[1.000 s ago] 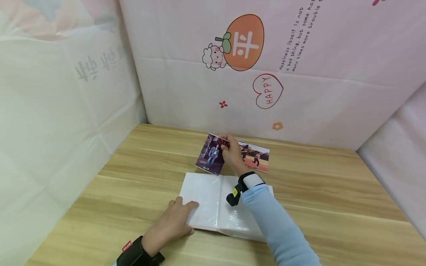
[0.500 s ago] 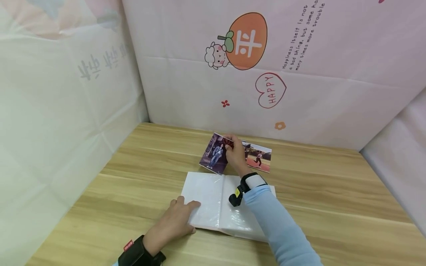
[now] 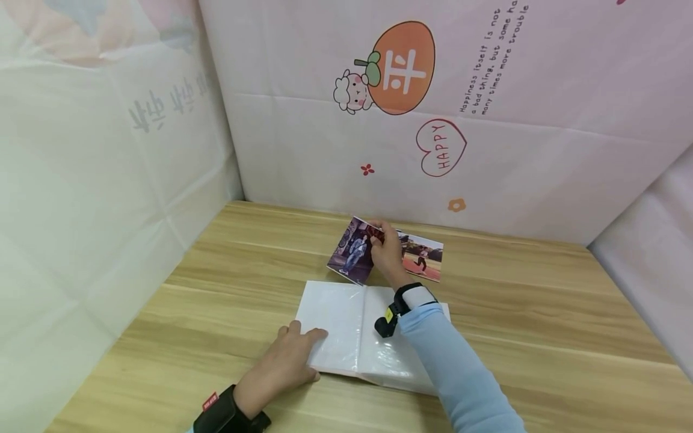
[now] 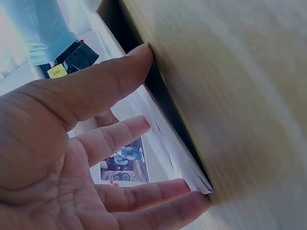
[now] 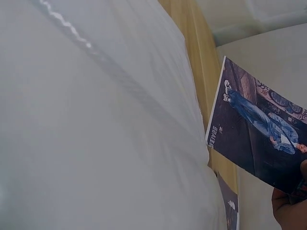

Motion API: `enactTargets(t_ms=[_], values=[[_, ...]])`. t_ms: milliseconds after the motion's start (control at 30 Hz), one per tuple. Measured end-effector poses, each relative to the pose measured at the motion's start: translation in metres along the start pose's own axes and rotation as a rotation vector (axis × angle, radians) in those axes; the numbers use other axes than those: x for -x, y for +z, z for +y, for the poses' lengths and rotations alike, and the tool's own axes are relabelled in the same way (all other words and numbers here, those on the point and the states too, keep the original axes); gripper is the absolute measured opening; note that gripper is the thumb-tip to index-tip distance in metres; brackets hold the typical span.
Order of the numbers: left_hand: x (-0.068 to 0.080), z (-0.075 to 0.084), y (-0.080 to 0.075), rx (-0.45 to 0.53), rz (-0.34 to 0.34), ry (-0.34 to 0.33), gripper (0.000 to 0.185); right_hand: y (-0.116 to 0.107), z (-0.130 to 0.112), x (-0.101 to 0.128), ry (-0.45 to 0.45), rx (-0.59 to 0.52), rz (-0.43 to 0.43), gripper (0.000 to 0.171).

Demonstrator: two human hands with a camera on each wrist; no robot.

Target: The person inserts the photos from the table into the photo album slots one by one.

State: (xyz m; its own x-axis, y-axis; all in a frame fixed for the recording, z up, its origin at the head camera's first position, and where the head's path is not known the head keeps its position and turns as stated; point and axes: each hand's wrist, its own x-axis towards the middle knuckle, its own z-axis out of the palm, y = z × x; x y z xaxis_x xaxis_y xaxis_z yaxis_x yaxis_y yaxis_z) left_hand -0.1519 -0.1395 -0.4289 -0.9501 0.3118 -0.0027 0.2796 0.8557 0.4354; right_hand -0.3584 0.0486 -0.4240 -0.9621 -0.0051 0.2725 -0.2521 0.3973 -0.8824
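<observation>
While pinched by right hand (image 3: pixel 388 255): photo (image 3: pixel 354 251), beyond album (image 3: pixel 346 331).

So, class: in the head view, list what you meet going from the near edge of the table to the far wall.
Left hand → open white photo album → right hand holding the dark purple photo → pink cartoon-printed wall sheet.

White album (image 3: pixel 330 325) with pale pink edge, dark purple photo (image 3: pixel 354 252) at 12 o'clock, orange-red photo (image 3: pixel 425 257) at 1, light wood-grain table (image 3: pixel 541 337), pale blue sleeve (image 3: pixel 455 373), pink cartoon-print backdrop (image 3: pixel 541 150).
</observation>
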Motion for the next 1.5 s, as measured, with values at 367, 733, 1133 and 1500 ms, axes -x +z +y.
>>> enactTargets(t_ms=[367,733,1133,1500], values=[[0.001,0.0,0.001,-0.007,0.004,-0.002,0.064,0.0,0.003,0.003,0.012,-0.012,0.014,0.033],[0.001,0.001,0.0,-0.005,0.006,-0.002,0.065,0.003,0.002,0.004,-0.004,0.017,-0.045,0.036],[0.0,0.002,-0.001,-0.012,-0.001,-0.001,0.065,0.01,0.004,0.006,-0.17,0.07,-0.136,0.054],[0.001,0.002,-0.002,-0.007,-0.008,0.001,0.066,0.012,0.002,0.004,-0.136,0.117,-0.184,0.056]])
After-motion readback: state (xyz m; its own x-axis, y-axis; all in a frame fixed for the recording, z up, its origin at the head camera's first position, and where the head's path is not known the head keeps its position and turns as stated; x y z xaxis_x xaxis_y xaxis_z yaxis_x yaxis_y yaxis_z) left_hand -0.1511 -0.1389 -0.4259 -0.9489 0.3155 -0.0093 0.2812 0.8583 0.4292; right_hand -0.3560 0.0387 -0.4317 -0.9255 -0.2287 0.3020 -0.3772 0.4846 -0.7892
